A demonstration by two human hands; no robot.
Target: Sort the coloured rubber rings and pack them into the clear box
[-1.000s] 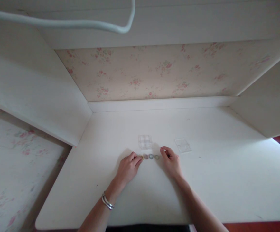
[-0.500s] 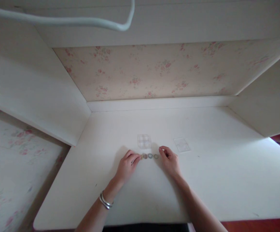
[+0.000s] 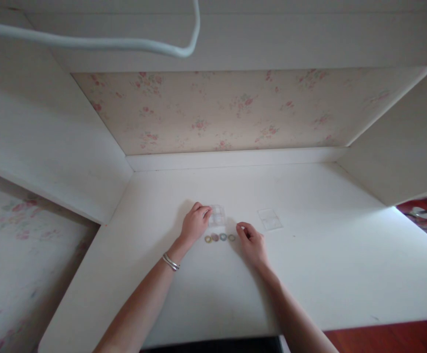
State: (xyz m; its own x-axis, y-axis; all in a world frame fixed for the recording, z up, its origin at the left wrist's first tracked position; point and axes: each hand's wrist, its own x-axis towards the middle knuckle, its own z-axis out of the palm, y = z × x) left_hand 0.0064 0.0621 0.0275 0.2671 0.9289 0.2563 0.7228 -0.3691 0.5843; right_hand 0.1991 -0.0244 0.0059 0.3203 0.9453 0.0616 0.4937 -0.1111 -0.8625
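On a white desk point(image 3: 309, 274), several small coloured rings point(image 3: 219, 238) lie in a short row. Just behind them stands a small clear plastic box point(image 3: 219, 214) with compartments. My left hand point(image 3: 194, 224), with a silver bracelet on its wrist, touches the box's left side with its fingertips. To the right of the row rests my right hand point(image 3: 251, 242), fingers curled, with its fingertips close to the rightmost ring. Whether it pinches anything I cannot tell.
A flat clear plastic lid point(image 3: 270, 219) lies on the desk right of the box. White side panels and a floral back wall point(image 3: 217, 113) enclose the desk. A white cable point(image 3: 88, 41) hangs across the top. A red floor shows at the lower right.
My left hand has left the left end of the ring row and moved up to the clear box. The right hand has stayed by the right end of the row.
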